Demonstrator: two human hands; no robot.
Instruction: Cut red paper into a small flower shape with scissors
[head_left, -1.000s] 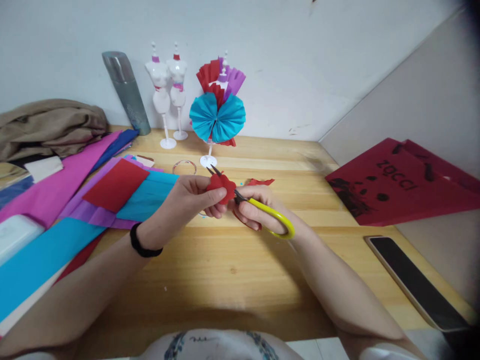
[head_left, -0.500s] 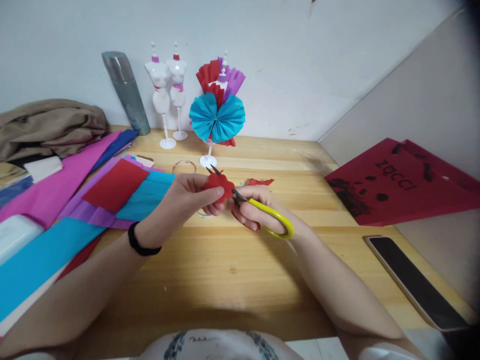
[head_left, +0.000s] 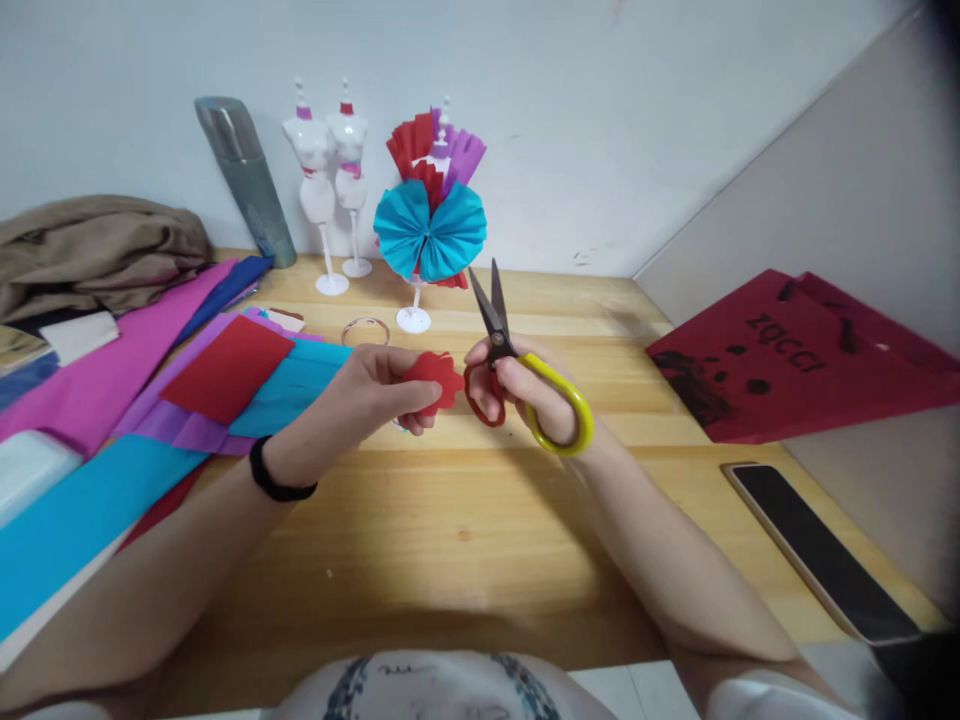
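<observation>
Between the thumb and fingers of my left hand [head_left: 379, 390] is a small red paper flower shape [head_left: 439, 382] with a scalloped edge. My right hand [head_left: 529, 385] grips a pair of scissors [head_left: 498, 325], one handle yellow and the other red. Their dark blades point up and away from me, slightly apart, and are clear of the paper. Beyond my hands stands a small white mannequin [head_left: 414, 320] dressed in pleated red, purple and blue paper, with a big blue fan bow [head_left: 431, 232] at its front.
At the back left are two white mannequins [head_left: 319, 190] and a grey-green flask [head_left: 251, 185]. Coloured paper sheets [head_left: 229, 368] and a brown cloth [head_left: 105, 250] lie on the left. A ring [head_left: 365, 325] lies mid-table. On the right are a red bag [head_left: 795, 360] and a phone [head_left: 821, 550].
The scissors have come away from the red paper flower and turned upright in my right hand, blades now away from the paper. My left hand still holds the flower, slightly turned.
</observation>
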